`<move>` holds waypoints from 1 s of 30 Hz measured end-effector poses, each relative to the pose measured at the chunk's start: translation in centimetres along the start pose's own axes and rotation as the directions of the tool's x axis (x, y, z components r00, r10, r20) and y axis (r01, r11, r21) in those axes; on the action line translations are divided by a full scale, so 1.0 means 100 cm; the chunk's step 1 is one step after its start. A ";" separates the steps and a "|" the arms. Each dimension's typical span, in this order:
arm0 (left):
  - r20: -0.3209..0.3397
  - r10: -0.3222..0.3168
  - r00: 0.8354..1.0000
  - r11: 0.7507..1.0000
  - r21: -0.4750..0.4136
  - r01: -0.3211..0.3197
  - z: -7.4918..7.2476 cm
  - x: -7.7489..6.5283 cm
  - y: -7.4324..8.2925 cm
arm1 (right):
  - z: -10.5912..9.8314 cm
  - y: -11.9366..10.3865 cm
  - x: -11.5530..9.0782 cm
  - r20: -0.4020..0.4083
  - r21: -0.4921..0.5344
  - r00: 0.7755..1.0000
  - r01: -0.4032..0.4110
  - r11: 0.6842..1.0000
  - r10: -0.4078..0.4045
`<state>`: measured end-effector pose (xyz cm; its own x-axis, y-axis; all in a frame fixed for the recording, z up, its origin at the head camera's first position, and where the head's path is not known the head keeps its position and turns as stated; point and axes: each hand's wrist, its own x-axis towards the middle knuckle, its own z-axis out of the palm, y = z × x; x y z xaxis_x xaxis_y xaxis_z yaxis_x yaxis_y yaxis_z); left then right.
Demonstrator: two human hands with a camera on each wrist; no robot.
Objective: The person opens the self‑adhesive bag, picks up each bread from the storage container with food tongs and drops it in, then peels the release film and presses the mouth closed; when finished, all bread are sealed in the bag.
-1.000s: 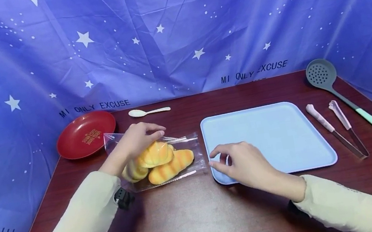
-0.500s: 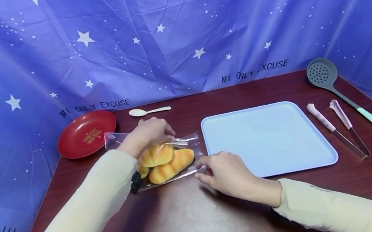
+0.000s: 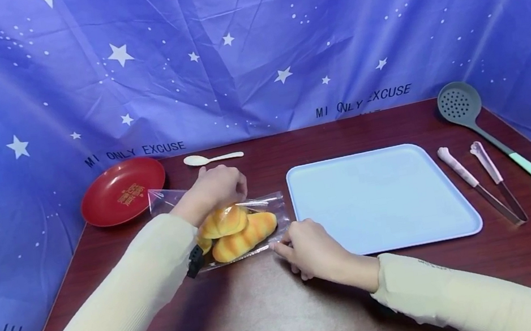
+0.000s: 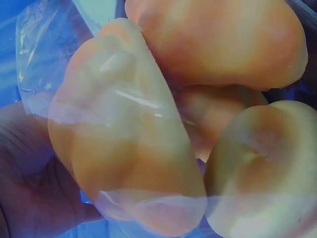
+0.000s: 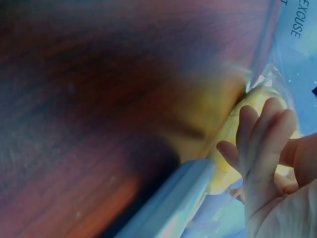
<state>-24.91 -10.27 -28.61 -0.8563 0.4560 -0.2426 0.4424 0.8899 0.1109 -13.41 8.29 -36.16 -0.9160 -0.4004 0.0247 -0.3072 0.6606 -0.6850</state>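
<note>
A clear plastic bag (image 3: 278, 205) lies left of the blue tray (image 3: 379, 200), with several yellow-orange bread rolls (image 3: 245, 237) inside. My left hand (image 3: 214, 187) reaches over the bag, its fingers bent down to hold the far edge; their tips are mostly hidden. At the near right corner of the bag, the thumb and index finger of my right hand (image 3: 311, 250) pinch the plastic. Up close in the left wrist view, a roll (image 4: 129, 134) shows through the film beside my palm. The right wrist view has my right fingers (image 5: 257, 144) in front of a yellow roll.
A red plate (image 3: 122, 192) stands at the back left, near a white spoon (image 3: 213, 158). Right of the tray lie pink-handled tongs (image 3: 484, 184) and a grey slotted skimmer (image 3: 459, 105) with a mint handle. A blue starry curtain (image 3: 248, 48) rises behind the table.
My right hand has moved left from the tray's corner to the bag's near corner. My left hand has shifted right along the bag's far side, its fingers bending down. The bag barely moved.
</note>
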 end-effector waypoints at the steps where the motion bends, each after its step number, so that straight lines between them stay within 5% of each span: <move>1: 0.001 -0.003 1.000 1.000 0.000 0.003 0.000 0.000 0.000 | 0.001 0.000 0.001 -0.002 0.007 1.000 -0.013 1.000 0.013; 10: 0.005 -0.057 0.998 0.997 0.056 0.056 0.002 0.003 0.003 | 0.008 0.003 0.010 0.007 0.130 0.994 -0.107 0.986 0.107; 17: -0.030 -0.038 0.999 0.995 0.091 0.041 0.005 0.005 0.003 | 0.010 0.003 0.018 0.059 0.345 0.957 -0.286 0.894 0.283; 25: -0.104 -0.034 0.994 0.997 0.068 0.041 0.004 0.004 -0.001 | 0.009 0.003 0.021 0.024 0.434 0.941 -0.313 0.845 0.337; 30: -0.101 -0.036 0.994 0.998 0.043 0.040 0.004 0.003 -0.004 | 0.012 0.003 0.019 0.079 0.488 0.931 -0.347 0.801 0.356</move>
<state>-25.26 -10.52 -29.09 -0.8941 0.4227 -0.1481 0.4186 0.9062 0.0591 -14.92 6.97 -37.17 -0.9421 -0.1878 -0.2779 0.1977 0.3584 -0.9124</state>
